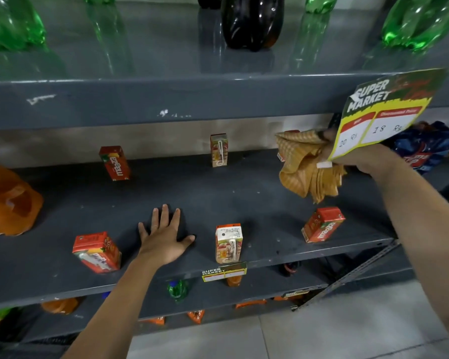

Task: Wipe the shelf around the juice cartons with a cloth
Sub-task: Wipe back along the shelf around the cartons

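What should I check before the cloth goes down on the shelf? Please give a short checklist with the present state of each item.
1. Cloth gripped in right hand: ok.
2. Cloth touching shelf: not ok, held above it.
3. Left hand out of the wiping path: not ok, flat on the shelf.
4. Juice cartons upright: ok for those in view.
5. Price card clear of the right hand: not ok, it overlaps it.

Grey metal rack [166, 99], paint chipped on its upper edge. Pale tiled floor [347, 332] below. Beige wall [166, 136] behind. Even, diffuse light.
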`<state>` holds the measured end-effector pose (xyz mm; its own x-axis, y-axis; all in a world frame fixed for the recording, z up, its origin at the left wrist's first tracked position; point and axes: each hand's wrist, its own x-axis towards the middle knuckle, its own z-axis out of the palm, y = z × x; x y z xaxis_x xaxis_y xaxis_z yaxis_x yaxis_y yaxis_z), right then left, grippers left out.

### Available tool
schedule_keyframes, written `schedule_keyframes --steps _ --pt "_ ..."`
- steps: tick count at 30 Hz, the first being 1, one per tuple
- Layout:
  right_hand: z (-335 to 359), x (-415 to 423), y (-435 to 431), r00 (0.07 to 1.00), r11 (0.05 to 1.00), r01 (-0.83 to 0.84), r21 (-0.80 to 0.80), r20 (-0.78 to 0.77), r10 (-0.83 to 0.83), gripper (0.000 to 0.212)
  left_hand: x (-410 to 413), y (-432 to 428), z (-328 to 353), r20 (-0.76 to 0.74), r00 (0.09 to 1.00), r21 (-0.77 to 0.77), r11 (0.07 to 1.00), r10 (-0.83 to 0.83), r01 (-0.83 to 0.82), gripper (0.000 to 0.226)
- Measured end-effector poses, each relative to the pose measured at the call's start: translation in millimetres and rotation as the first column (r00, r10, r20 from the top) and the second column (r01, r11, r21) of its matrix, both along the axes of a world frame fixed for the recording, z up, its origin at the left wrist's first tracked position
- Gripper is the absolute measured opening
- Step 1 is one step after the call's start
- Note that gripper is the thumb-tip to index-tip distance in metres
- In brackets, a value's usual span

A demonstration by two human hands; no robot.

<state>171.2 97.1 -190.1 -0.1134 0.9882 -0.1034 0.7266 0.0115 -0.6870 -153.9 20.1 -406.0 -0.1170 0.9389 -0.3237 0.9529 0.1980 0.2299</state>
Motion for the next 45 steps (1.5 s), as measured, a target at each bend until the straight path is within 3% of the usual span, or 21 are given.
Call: schedule_keyframes --steps 3,5,9,13,16,20,22,24,25,28,32,35,36,38,42,45 --pt "-48.8 16.6 62.6 0.957 0.991 -0.023 -0.132 0.282 0.06 0.033 18.1 17.8 9.9 -0.015 0.99 0.108 0.985 -0.137 0.138 0.072" --pt "-80.4 24.0 88.5 0.915 0.972 -0.059 -0.226 0.378 0.143 0.04 36.3 37.8 14.0 -0.047 0.955 0.153 0.943 -0.292 0.296 0.067" --pt "-131.3 40.7 108.4 0.837 0.878 -0.199 -0.435 0.39 0.383 0.072 70.4 77.9 13.0 -0.007 0.898 0.118 0.891 -0.44 0.437 0.07" --pt "-136.6 40.2 85.5 0.734 0.799 -0.36 -0.481 0.382 0.561 0.059 80.6 91.1 0.0 0.031 0.89 0.177 0.879 -0.454 0.442 0.071" --pt "-137.4 68.8 78.8 0.757 0.829 -0.311 -0.465 0.406 0.512 0.047 73.2 83.2 -18.0 0.066 0.895 0.36 0.847 -0.441 0.391 0.065" --pt "-140.6 117.3 69.0 0.809 0.908 -0.113 -0.403 0.494 0.319 0.031 72.6 81.0 -26.7 0.038 0.899 0.41 0.827 -0.437 0.385 0.063" --pt "-137.8 128.8 64.1 0.815 0.865 -0.098 -0.493 0.459 0.354 0.031 73.2 81.6 -25.9 0.031 0.899 0.419 0.822 -0.438 0.386 0.063" --pt "-127.9 135.7 60.0 0.828 0.761 -0.137 -0.634 0.348 0.439 0.029 72.6 80.8 -26.8 0.037 0.898 0.432 0.817 -0.439 0.382 0.062" --pt "-126.5 141.2 65.3 0.842 0.761 -0.093 -0.642 0.357 0.405 0.027 72.5 80.3 -27.7 0.039 0.898 0.438 0.816 -0.438 0.378 0.062" --pt "-111.6 143.8 88.2 0.859 0.884 -0.046 -0.466 0.432 0.273 0.016 72.9 81.6 -28.6 0.041 0.903 0.455 0.812 -0.428 0.365 0.062" --pt "-79.6 91.4 81.1 0.959 0.973 -0.059 -0.222 0.257 0.117 0.034 71.9 83.2 -29.4 0.051 0.901 0.464 0.809 -0.432 0.361 0.062" --pt "-113.9 84.9 72.7 0.967 0.961 -0.034 -0.274 0.236 0.101 0.018 73.3 82.9 -29.1 0.056 0.906 0.463 0.815 -0.42 0.349 0.062" --pt "-128.8 89.9 71.6 0.959 0.964 -0.006 -0.267 0.271 0.081 0.02 73.4 83.1 -28.9 0.058 0.907 0.463 0.816 -0.416 0.345 0.062" --pt "-154.1 110.0 66.0 0.935 0.966 0.039 -0.255 0.349 0.055 0.043 73.7 83.3 -28.7 0.066 0.908 0.461 0.819 -0.414 0.34 0.062" --pt "-209.7 157.9 51.3 0.846 0.987 0.117 -0.111 0.532 -0.04 0.05 73.2 83.0 -29.8 0.074 0.91 0.463 0.822 -0.407 0.33 0.062" --pt "-212.9 163.3 23.8 0.822 0.981 0.147 -0.125 0.567 -0.051 0.053 74.2 82.6 -31.3 0.059 0.913 0.464 0.82 -0.404 0.334 0.062"
